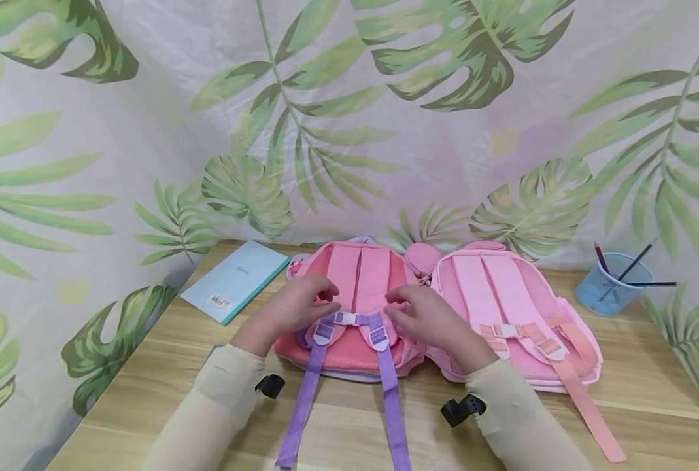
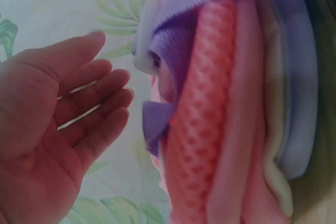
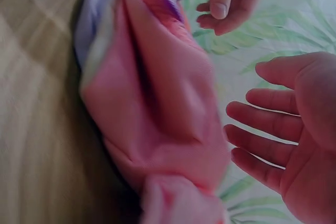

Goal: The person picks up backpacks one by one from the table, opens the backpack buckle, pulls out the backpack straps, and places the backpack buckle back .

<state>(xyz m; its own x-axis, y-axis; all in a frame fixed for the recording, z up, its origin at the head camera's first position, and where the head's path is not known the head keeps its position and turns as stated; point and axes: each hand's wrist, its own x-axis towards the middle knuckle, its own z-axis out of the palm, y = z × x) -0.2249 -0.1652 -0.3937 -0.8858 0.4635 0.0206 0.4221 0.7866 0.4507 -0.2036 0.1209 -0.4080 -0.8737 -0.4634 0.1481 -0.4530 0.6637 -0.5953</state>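
A coral-pink backpack [image 1: 342, 271] lies on the table with its shoulder straps facing up. A white buckle [image 1: 346, 318] joins short purple strap pieces across it, and two long purple webbing straps [image 1: 392, 405] trail toward the front edge. My left hand [image 1: 287, 304] hovers over its left side, and my right hand [image 1: 428, 317] over its right side. In the left wrist view the left hand [image 2: 58, 114] has loosely bent fingers and an empty palm, beside the bag's mesh back. The right hand [image 3: 283, 129] likewise shows spread fingers holding nothing in the right wrist view.
A second, lighter pink backpack [image 1: 528, 281] with a peach strap [image 1: 593, 418] lies to the right. Between the bags sits a round pink pouch [image 1: 423, 258]. A light-blue notebook [image 1: 237, 271] lies at the left, and a blue mesh cup [image 1: 596, 294] with pencils stands at the right.
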